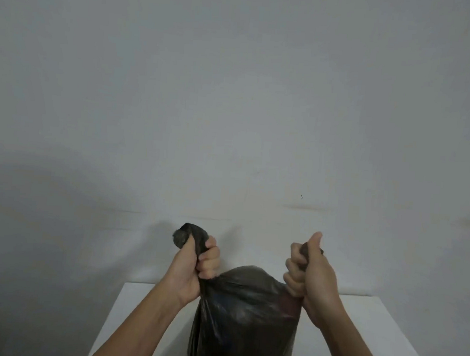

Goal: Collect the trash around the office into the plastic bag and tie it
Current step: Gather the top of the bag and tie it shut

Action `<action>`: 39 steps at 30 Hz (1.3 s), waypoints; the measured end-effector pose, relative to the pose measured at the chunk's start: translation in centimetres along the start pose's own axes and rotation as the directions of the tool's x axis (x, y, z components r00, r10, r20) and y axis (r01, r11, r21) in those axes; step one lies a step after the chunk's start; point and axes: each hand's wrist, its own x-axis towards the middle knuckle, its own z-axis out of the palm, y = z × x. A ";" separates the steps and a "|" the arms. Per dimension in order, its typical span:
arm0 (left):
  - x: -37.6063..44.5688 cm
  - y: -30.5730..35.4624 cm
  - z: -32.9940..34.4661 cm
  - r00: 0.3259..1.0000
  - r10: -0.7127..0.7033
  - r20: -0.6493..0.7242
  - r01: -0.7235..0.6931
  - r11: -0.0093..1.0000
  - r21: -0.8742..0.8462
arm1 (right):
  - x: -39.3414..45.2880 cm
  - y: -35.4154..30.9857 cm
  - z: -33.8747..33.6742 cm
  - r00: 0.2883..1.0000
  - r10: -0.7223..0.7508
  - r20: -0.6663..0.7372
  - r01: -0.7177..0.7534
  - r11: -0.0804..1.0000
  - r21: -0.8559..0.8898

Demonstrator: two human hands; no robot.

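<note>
A dark, half-transparent plastic bag [244, 312] stands full on the white table, low in the middle of the head view. Coloured shapes show dimly through its skin. My left hand [194, 264] is fisted around the bag's left top corner, and a twisted end sticks out above the fist. My right hand [310, 275] grips the right top corner, thumb pointing up, with a short dark end showing at the thumb. Both corners are pulled up and apart, so the bag's top bulges between my hands.
The white table [363, 320] reaches from the lower middle to the right, with its far edge against a plain grey wall [234, 94]. A small dark mark [301, 197] sits on the wall at the right.
</note>
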 end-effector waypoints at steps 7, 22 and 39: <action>-2.0 -2.9 2.6 0.911 -0.163 0.378 -0.284 0.414 0.865 | -0.6 -1.0 3.1 0.966 -0.257 0.032 0.256 0.928 -0.272; -0.7 -3.2 2.2 0.993 0.032 0.114 -0.103 0.705 0.702 | -0.4 3.3 -2.7 0.915 0.039 0.401 0.172 0.862 -0.476; 0.1 -2.6 3.0 0.999 -0.054 -0.005 0.053 0.949 0.312 | -0.5 5.4 -2.3 0.982 -0.094 -0.165 0.117 0.984 0.133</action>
